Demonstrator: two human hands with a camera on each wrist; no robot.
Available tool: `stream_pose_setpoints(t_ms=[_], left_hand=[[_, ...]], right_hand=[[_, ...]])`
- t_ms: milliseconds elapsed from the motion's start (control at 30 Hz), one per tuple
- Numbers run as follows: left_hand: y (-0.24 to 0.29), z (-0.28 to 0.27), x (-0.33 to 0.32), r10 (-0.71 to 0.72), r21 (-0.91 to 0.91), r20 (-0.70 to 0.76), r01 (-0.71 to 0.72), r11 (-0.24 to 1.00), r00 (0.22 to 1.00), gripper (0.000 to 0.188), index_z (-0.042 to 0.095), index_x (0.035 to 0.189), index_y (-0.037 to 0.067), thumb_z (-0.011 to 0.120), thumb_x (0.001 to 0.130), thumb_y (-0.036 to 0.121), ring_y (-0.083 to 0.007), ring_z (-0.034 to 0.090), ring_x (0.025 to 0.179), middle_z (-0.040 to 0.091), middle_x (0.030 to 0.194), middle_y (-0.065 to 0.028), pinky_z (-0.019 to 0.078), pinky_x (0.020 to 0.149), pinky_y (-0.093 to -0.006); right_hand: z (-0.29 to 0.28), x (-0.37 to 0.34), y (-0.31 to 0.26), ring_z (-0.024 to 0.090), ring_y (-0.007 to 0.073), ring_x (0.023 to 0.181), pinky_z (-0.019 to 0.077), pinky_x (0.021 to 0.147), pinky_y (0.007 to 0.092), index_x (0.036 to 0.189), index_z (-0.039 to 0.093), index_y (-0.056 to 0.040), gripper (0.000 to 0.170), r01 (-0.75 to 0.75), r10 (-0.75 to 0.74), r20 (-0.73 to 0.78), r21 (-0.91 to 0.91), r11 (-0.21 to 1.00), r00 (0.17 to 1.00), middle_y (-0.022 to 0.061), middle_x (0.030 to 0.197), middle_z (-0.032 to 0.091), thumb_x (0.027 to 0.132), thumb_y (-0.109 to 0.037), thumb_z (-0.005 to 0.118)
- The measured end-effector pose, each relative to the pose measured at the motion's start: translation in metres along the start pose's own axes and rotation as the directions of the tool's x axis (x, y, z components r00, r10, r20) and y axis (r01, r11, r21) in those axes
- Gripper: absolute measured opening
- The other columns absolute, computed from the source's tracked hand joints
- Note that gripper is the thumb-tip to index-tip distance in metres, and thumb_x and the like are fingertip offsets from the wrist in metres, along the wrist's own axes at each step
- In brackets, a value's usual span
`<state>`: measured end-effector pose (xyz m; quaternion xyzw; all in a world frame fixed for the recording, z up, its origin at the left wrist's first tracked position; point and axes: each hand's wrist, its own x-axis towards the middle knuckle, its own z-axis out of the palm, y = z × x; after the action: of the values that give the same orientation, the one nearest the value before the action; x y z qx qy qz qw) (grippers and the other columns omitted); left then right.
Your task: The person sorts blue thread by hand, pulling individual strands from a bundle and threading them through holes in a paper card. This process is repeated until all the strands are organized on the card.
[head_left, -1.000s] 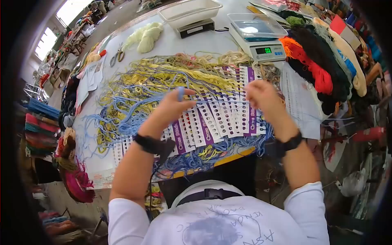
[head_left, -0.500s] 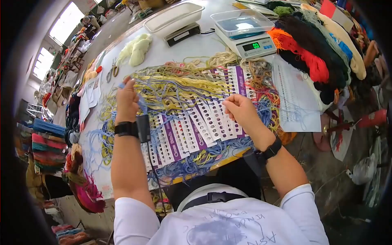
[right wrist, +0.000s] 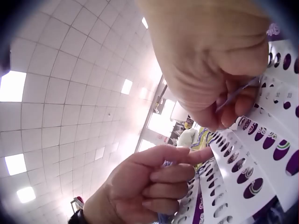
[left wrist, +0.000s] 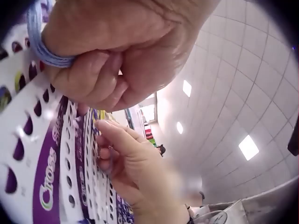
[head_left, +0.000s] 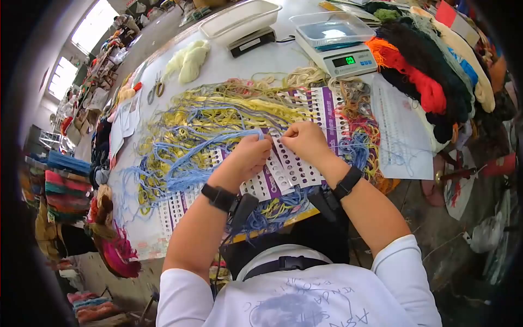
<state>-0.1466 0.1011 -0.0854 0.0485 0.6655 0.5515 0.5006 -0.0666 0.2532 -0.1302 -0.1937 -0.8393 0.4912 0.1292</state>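
Observation:
Over the middle of the table, my left hand (head_left: 248,158) grips a bundle of light blue thread (head_left: 210,146). The bundle wraps round the finger as a blue loop (left wrist: 41,49) in the left wrist view, and its tail trails leftward. Close beside it, my right hand (head_left: 308,143) pinches a thin blue strand (right wrist: 237,92) between thumb and fingers. Beneath both hands lie white and purple cards (head_left: 297,173) with rows of punched holes, lettered "Cross Stitch". Yellow and purple threads (head_left: 250,106) spread across their upper ends.
A digital scale (head_left: 348,64) bearing a clear tray stands at the back right, near red yarn (head_left: 417,90). Scissors (head_left: 155,89) and a pale yellow skein (head_left: 190,61) lie at the back left. A printed sheet (head_left: 400,158) is on the right.
The left hand swung out to the far left with the blue thread, then came back to the middle. Both hands are now close together over the cards.

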Motion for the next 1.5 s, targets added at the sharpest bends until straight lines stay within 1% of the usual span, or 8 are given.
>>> stream_pose_setpoints(t_ms=[167,367,633,1000,1133,1233,1367,1500], left_hand=[[-0.006,0.001,0.011,-0.001,-0.072,-0.015,0.000,0.997,1.000,0.005,0.052,0.089,0.015,0.050,0.088,0.011,-0.0014,0.028,0.042,0.037,0.059,0.0097,0.0197,0.036,-0.0197],[-0.012,0.006,0.014,0.064,-0.065,-0.107,-0.071,0.995,0.992,0.003,0.052,0.088,0.013,0.055,0.089,0.011,-0.0026,0.030,0.042,0.040,0.059,0.0074,0.0206,0.036,-0.0209],[-0.016,-0.001,0.013,0.225,0.072,-0.207,-0.214,0.974,0.952,0.008,0.052,0.082,0.009,0.057,0.085,0.014,-0.0054,0.037,0.043,0.042,0.058,0.0037,0.0309,0.038,-0.0211],[-0.003,-0.059,-0.009,0.385,-0.639,-0.126,-0.372,0.674,0.914,0.008,0.055,0.089,0.004,0.054,0.086,0.011,-0.0240,0.060,0.083,0.062,0.088,-0.0125,0.0479,0.071,-0.0317],[0.002,-0.035,-0.009,0.480,-0.558,0.079,-0.360,0.747,0.874,0.010,0.050,0.095,0.004,0.053,0.085,0.004,-0.0166,0.064,0.071,0.058,0.112,-0.0196,0.0511,0.060,-0.0263],[0.004,-0.010,-0.003,0.457,-0.238,0.098,-0.425,0.873,0.884,0.009,0.047,0.090,0.004,0.055,0.084,0.003,-0.0162,0.063,0.066,0.056,0.116,-0.0204,0.0513,0.058,-0.0250],[0.000,0.009,0.008,0.471,0.173,-0.032,-0.459,0.871,0.881,0.017,0.046,0.085,0.005,0.062,0.080,0.001,-0.0125,0.058,0.060,0.058,0.082,-0.0063,0.0484,0.057,-0.0234],[0.006,-0.040,-0.004,0.485,-0.016,-0.156,-0.493,0.870,0.860,0.017,0.046,0.075,0.012,0.058,0.086,0.015,-0.0069,0.041,0.048,0.041,0.059,0.0047,0.0334,0.044,-0.0212]], right_hand=[[0.003,-0.005,-0.006,0.063,0.0277,0.068,0.0500,0.063,0.0364,0.069,0.067,-0.0053,0.015,0.029,-0.031,-0.021,-0.061,0.998,0.999,0.0111,0.071,0.064,0.072,-0.020,0.065],[0.012,-0.032,-0.004,0.058,0.0317,0.071,0.0474,0.064,0.0419,0.081,0.065,-0.0050,0.011,0.510,-0.562,-0.049,-0.360,0.781,0.826,0.0127,0.079,0.057,0.078,-0.011,0.057],[-0.007,-0.031,-0.007,0.059,0.0277,0.072,0.0476,0.064,0.0360,0.092,0.065,-0.0040,0.019,0.243,-0.241,-0.081,0.020,0.970,0.967,0.0116,0.081,0.057,0.074,-0.002,0.059],[-0.018,-0.025,-0.008,0.057,0.0258,0.086,0.0483,0.070,0.0399,0.076,0.059,-0.0056,0.005,0.432,-0.513,0.049,-0.612,0.663,0.857,0.0086,0.084,0.056,0.074,-0.010,0.059],[-0.016,-0.016,-0.010,0.058,0.0299,0.084,0.0472,0.069,0.0419,0.081,0.056,-0.0051,0.008,0.490,-0.585,-0.013,-0.532,0.691,0.811,0.0121,0.081,0.058,0.077,-0.012,0.058],[-0.021,-0.017,-0.033,0.059,0.0340,0.084,0.0461,0.070,0.0440,0.086,0.052,-0.0052,0.009,0.259,-0.258,0.039,-0.230,0.938,0.965,0.0155,0.083,0.060,0.082,-0.013,0.055],[-0.019,-0.012,-0.029,0.059,0.0363,0.084,0.0455,0.071,0.0454,0.089,0.052,-0.0052,0.009,0.226,-0.218,0.084,-0.097,0.969,0.972,0.0176,0.087,0.061,0.084,-0.012,0.053],[-0.014,-0.013,0.010,0.058,0.0366,0.085,0.0457,0.072,0.0450,0.092,0.055,-0.0047,0.011,0.279,-0.266,0.097,-0.162,0.947,0.959,0.0174,0.087,0.061,0.081,-0.009,0.052]])
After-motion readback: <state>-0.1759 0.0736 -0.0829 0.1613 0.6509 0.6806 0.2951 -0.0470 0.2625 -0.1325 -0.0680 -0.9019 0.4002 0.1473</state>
